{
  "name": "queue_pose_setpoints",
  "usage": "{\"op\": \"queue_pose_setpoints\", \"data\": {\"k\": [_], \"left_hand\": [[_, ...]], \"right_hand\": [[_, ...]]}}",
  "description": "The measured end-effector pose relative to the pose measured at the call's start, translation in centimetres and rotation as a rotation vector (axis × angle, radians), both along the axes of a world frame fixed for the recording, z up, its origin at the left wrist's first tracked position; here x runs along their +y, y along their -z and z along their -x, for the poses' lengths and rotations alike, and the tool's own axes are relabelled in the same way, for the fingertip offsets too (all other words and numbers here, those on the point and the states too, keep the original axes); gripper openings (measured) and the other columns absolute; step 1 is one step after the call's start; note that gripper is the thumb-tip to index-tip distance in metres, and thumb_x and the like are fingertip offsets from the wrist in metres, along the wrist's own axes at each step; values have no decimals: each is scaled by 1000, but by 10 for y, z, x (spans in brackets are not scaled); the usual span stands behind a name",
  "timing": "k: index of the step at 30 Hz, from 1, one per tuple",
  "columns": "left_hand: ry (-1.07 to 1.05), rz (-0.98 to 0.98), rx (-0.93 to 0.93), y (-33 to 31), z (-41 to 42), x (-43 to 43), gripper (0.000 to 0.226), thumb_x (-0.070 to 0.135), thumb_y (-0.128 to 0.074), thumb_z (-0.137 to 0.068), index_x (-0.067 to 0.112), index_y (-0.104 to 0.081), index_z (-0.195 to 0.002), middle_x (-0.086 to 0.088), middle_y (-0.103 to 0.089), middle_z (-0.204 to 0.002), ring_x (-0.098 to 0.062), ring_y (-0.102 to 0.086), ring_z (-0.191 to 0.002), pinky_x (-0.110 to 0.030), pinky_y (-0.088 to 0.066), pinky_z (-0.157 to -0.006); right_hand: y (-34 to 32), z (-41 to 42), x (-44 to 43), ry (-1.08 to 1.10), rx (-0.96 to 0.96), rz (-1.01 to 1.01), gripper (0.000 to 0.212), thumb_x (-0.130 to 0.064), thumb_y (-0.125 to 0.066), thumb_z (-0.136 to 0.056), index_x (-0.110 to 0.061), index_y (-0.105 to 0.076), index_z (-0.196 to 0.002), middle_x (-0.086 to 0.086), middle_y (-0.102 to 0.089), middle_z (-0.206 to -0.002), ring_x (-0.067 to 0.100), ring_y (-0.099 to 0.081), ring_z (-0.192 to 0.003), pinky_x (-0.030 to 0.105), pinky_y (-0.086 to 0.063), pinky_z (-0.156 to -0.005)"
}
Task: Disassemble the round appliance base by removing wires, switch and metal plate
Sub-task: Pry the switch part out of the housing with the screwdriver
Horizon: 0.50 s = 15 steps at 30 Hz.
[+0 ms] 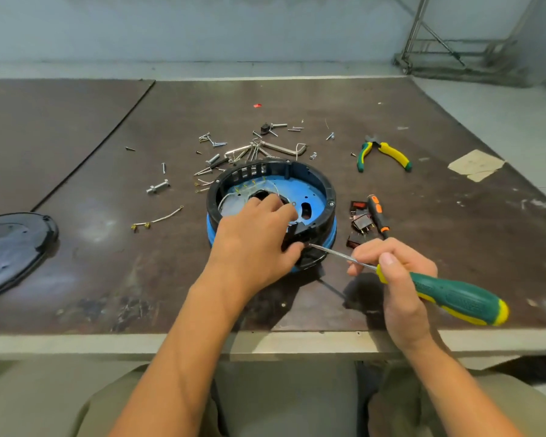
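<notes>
Both hands were busy. The right hand (397, 279) curled round the screwdriver (454, 294), its fingertips steadying the bare shaft. The left hand (259, 234) gripped the near rim of the round base (327, 189), fingers hooked inside and thumb outside. The shaft ran from near right to far left, and its tip met the base's near wall just beside that thumb. The base, at the middle of the table (454, 222), was a black ring around a blue plate (312, 192), with a thin white wire (222, 201) inside.

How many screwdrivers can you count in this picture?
2. The green screwdriver is in the right hand, its tip at the near wall of the base. The orange screwdriver lies on the table, right of the base. None seems hidden.
</notes>
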State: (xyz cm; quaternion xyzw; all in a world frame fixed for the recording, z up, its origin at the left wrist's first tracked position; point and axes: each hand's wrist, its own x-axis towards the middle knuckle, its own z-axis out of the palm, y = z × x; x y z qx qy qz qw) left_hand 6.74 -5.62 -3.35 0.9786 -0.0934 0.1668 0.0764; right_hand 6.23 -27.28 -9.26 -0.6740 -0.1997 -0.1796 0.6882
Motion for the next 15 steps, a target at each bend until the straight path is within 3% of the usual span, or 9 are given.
{"op": "queue_pose_setpoints", "data": {"k": [3,9,13,14,15], "left_hand": [[9,85,50,6,1,0,36,47,-59,-91,33,-58,-124,12,-54,-116,-13,-50,-109,-31,-41,-64],[-38,88,-56,19,0,-11,31,45,-50,-95,36,-60,-122,15,-55,-114,-9,-50,-108,-26,-45,-55],[-9,25,-56,20,-7,-6,32,52,-40,-97,39,-59,-119,19,-59,-107,-8,-51,-101,-25,-42,-53],[10,7,-63,20,-9,-4,33,53,-39,-97,40,-59,-119,19,-60,-105,-8,-52,-99,-24,-40,-52],[29,-3,-76,20,-9,-2,34,54,-38,-97,39,-60,-119,19,-61,-104,-8,-52,-98,-24,-38,-52]], "right_hand": [[-3,1,2,33,13,90,34,-29,-46,-99,-10,-70,-84,2,-70,-77,24,-69,-74,39,-56,-71],[1,0,1,-25,-25,186,31,-35,-47,-102,-18,-70,-89,-1,-69,-84,26,-68,-75,49,-54,-68],[-6,-19,-14,-185,-199,365,36,-41,-58,-102,-13,-71,-85,3,-70,-86,23,-69,-82,35,-54,-75],[-8,-31,-14,-281,-213,520,32,-42,-73,-93,-18,-68,-73,2,-71,-77,18,-71,-76,24,-53,-73],[-11,-42,-6,-294,-111,730,43,-44,-94,-68,-32,-53,-59,-7,-67,-60,6,-68,-61,7,-43,-63]]}}
